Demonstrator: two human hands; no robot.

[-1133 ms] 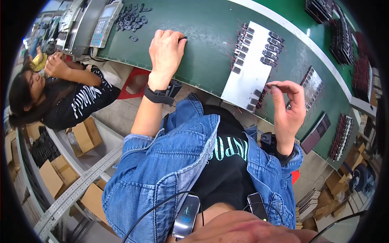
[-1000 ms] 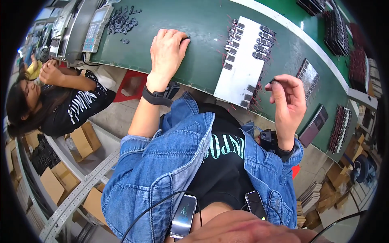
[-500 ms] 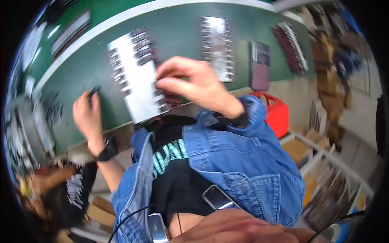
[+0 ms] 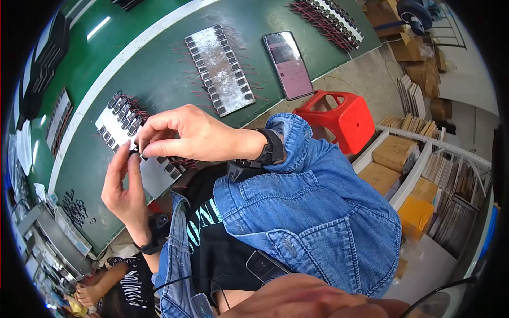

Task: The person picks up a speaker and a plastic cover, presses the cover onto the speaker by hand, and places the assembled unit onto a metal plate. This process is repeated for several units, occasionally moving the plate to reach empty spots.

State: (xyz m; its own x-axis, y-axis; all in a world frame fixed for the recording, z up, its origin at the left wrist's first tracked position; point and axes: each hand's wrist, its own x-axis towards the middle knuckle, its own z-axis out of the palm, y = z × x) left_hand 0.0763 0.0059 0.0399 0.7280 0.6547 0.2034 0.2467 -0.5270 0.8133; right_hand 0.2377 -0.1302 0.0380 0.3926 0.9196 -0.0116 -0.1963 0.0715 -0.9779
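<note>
Above a white panel (image 4: pixel 156 179) on the green table, my two hands meet fingertip to fingertip. Thumb and forefinger of my left hand (image 4: pixel 125 188) pinch a small black part (image 4: pixel 133 151). My right hand (image 4: pixel 188 132) comes from the right, its thumb and forefinger pressed together at the same spot; what they grip is too small to make out. Along the panel's edges sit small black rectangular pieces (image 4: pixel 126 117) with thin red and dark wires. Part of the panel is hidden behind my hands.
A second panel (image 4: pixel 218 71) lined with wired black pieces lies to the right, then a phone (image 4: pixel 289 66) and a third panel (image 4: pixel 331 21). Loose black rings (image 4: pixel 75 208) lie at left. A red stool (image 4: pixel 344 119) stands beside the table. A co-worker's arm (image 4: pixel 98 286) shows lower left.
My left hand has come up and right with the small black part; my right hand now meets it over the panel. The whole view has shifted, so the table appears farther left.
</note>
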